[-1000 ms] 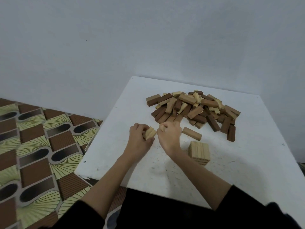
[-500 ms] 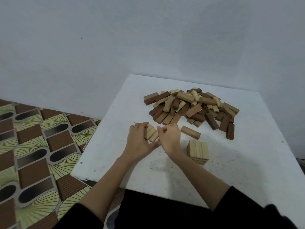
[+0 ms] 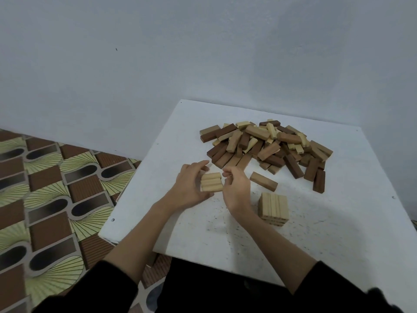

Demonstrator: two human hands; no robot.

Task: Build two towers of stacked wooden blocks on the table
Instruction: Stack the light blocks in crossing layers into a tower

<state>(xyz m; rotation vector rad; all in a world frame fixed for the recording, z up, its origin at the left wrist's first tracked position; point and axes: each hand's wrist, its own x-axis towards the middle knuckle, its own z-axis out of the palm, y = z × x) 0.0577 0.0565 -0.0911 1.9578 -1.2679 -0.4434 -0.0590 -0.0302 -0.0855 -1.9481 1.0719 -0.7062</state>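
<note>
Progress: early, by my reading. 1 short stack of pale blocks (image 3: pixel 273 208) stands on the white table (image 3: pixel 338 233), near side, right of the hands; it looks only a few layers high.
Second tower: just being started. A row of 3 pale blocks (image 3: pixel 211 182) lies side by side on the table, left of the short stack and apart from it, between the 2 hands.
Left hand (image 3: pixel 190 186): cupped around the left end of the row, fingers bent over its far side and thumb at its near edge, holding the 3 blocks together.
Right hand (image 3: pixel 237 188): fingers curled, fingertips at or just off the row's right end; I cannot tell whether it grips anything.
Left to do: nearly all of it; both towers need many more layers.
Supply: a loose pile of pale and dark blocks (image 3: pixel 266 145) on the far side of the table, plus 1 single brown block (image 3: pixel 263 181) lying between the pile and the short stack.
Containers: none in view; the blocks lie straight on the table.
Surroundings: patterned floor (image 3: pixel 45 199) on the left.
</note>
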